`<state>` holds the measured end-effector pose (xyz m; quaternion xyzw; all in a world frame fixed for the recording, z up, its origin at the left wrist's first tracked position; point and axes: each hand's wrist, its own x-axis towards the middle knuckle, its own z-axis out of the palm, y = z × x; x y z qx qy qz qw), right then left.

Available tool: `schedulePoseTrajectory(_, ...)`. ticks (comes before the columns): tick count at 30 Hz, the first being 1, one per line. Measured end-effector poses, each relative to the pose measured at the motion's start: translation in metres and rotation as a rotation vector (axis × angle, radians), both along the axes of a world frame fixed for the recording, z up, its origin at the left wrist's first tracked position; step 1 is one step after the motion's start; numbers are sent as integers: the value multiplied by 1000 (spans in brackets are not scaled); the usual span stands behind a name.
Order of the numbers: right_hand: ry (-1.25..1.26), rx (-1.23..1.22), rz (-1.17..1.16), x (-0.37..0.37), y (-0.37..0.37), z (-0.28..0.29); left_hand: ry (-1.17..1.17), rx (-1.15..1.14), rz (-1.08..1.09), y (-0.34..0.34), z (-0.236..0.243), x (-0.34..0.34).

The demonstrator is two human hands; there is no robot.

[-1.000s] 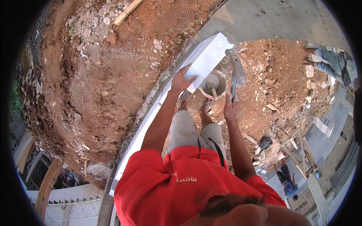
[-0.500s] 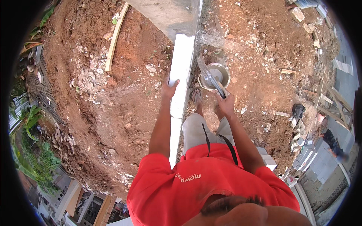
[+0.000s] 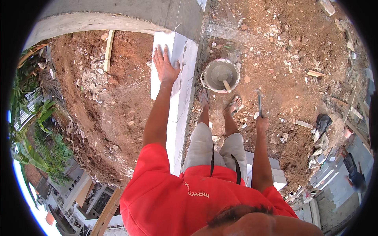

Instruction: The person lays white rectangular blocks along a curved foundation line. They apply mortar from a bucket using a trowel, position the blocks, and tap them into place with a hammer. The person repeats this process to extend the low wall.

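Note:
My left hand [image 3: 165, 70] lies flat with fingers spread on a white block [image 3: 162, 87] at the far end of the low wall. The block sits on the white block wall [image 3: 173, 133], against a grey concrete column [image 3: 188, 20]. On the right, my right hand [image 3: 262, 123] is closed around the dark handle of a hammer [image 3: 259, 103], held out over the soil with its head pointing away from me. Between them on the ground stands a bucket [image 3: 203, 78] of grey mortar, a wooden-handled tool [image 3: 227, 85] resting in it.
Rubble-strewn red soil [image 3: 118, 102] lies on both sides of the wall. White blocks [image 3: 278, 177] are stacked close to my right leg. A timber strip [image 3: 109, 51] lies far left. A black bag [image 3: 323, 122] and another person [image 3: 354, 171] are at right.
My left hand has gone from gripping the wall block's side to lying flat on top. My right hand has swung the hammer from above the bucket out to the right. The view has shifted.

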<state>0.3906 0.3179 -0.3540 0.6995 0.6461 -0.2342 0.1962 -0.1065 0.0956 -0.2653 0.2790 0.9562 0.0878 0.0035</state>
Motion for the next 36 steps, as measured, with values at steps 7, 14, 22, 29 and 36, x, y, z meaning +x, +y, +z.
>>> schedulePoseTrajectory(7, -193, -23, 4, 91, 40, -43, 35, 36, -97, 15, -2, -3)
schedulePoseTrajectory(14, -346, 127, 187, 115, 11, -141, 39, -5, -97, 13, -13, -6)
schedulePoseTrajectory(22, 693, -150, -49, -143, -8, -162, 20, 33, -90, 15, -8, -7)
schedulePoseTrajectory(29, 627, -666, 188, -254, -85, -247, -3, 147, -98, 8, -17, -14)
schedulePoseTrajectory(36, 324, -693, 712, -277, -152, -290, -52, 323, -114, 1, -26, -17)
